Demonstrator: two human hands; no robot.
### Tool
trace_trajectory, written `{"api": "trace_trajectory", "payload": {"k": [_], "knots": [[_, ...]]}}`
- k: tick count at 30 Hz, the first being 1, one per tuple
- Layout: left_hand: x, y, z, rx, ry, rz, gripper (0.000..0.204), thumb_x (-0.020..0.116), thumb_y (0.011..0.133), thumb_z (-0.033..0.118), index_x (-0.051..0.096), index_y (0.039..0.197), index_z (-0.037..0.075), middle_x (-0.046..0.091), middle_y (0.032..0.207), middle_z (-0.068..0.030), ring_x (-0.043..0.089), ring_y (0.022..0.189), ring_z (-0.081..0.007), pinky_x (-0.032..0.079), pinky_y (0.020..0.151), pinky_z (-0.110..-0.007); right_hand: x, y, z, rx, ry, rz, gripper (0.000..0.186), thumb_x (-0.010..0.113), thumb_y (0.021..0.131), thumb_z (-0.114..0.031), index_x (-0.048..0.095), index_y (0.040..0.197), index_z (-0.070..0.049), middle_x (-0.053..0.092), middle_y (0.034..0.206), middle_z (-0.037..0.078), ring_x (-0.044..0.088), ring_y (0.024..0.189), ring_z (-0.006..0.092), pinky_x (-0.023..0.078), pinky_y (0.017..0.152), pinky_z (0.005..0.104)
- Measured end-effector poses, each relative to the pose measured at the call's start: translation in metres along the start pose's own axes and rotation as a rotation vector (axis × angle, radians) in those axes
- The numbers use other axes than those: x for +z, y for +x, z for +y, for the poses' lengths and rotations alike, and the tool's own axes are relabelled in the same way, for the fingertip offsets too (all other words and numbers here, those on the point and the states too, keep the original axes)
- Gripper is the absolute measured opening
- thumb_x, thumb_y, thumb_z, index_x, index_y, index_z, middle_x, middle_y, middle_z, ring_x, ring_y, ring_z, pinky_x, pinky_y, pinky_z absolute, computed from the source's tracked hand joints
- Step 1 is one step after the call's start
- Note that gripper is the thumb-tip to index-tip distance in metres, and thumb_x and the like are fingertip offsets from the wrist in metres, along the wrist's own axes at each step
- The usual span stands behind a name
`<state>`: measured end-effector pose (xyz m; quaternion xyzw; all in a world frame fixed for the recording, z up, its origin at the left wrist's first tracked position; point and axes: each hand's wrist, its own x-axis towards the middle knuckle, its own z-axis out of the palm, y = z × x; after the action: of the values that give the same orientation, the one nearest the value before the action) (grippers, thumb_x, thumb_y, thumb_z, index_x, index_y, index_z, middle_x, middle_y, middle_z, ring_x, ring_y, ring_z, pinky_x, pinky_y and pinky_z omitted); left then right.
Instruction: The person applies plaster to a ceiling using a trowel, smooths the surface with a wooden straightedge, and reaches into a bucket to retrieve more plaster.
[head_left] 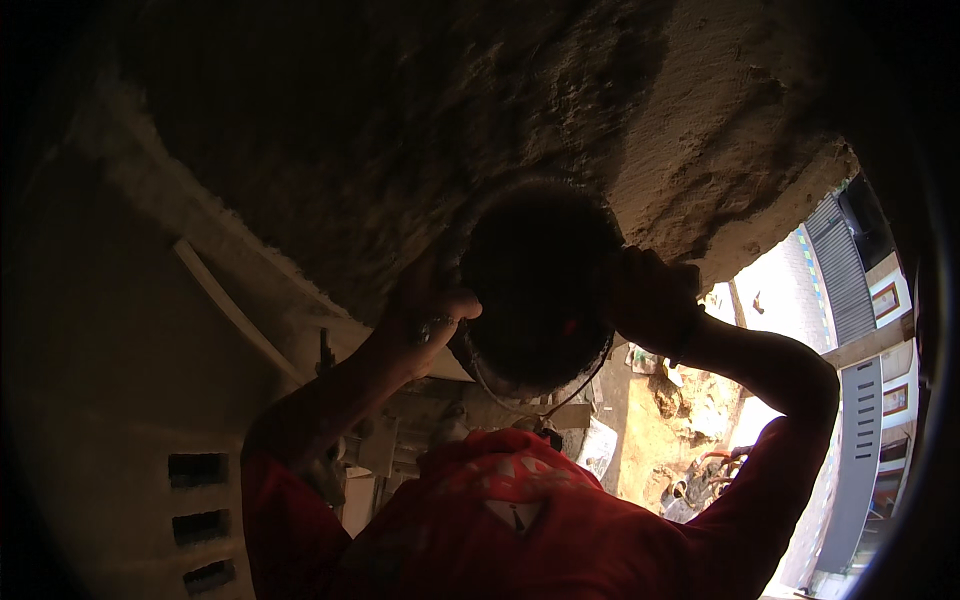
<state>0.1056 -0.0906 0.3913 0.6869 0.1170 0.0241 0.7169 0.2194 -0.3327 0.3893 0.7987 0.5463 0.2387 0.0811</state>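
Observation:
A dark round bucket point(540, 290) is raised in front of me, close to a rough plastered surface point(720, 130). Its thin wire handle point(525, 412) hangs in a loop on the side nearest my chest. My left hand point(435, 315) is closed on the bucket's left side, the thumb showing pale at the edge. On the opposite side my right hand point(650, 300) grips the rim, mostly in shadow. Deep shade hides whatever the bucket contains.
Three dark rectangular openings point(200, 528) pierce the wall at lower left. A pale strip point(235, 310) leans there. Below at right lie sunlit ground with sandy rubble point(690, 400), a grey corrugated sheet point(838, 265) and a grey slotted panel point(862, 430).

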Motion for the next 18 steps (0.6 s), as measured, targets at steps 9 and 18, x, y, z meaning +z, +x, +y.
{"api": "trace_trajectory", "payload": {"k": [9,18], "knots": [[-0.011,0.007,0.005,-0.026,-0.015,-0.017,0.085,0.059,0.063,-0.001,0.03,0.142,0.009,0.045,0.118,-0.0083,0.046,0.1,-0.0171,0.043,0.083,-0.032,0.037,-0.007,-0.011,0.108,0.424,-0.023,0.029,0.06,0.076,-0.021,0.061,0.101,-0.006,0.058,0.104,0.014,0.057,0.092,0.0315,0.049,0.08,0.0421],[-0.03,-0.001,0.018,-0.022,-0.126,0.063,0.09,0.058,0.058,-0.001,0.028,0.143,0.007,0.039,0.132,-0.0136,0.045,0.105,-0.0209,0.039,0.09,-0.034,-0.071,0.031,0.047,0.069,0.261,0.022,0.027,0.068,0.077,-0.02,0.064,0.102,-0.01,0.06,0.09,0.01,0.058,0.074,0.025,0.05,0.062,0.0332]]}}
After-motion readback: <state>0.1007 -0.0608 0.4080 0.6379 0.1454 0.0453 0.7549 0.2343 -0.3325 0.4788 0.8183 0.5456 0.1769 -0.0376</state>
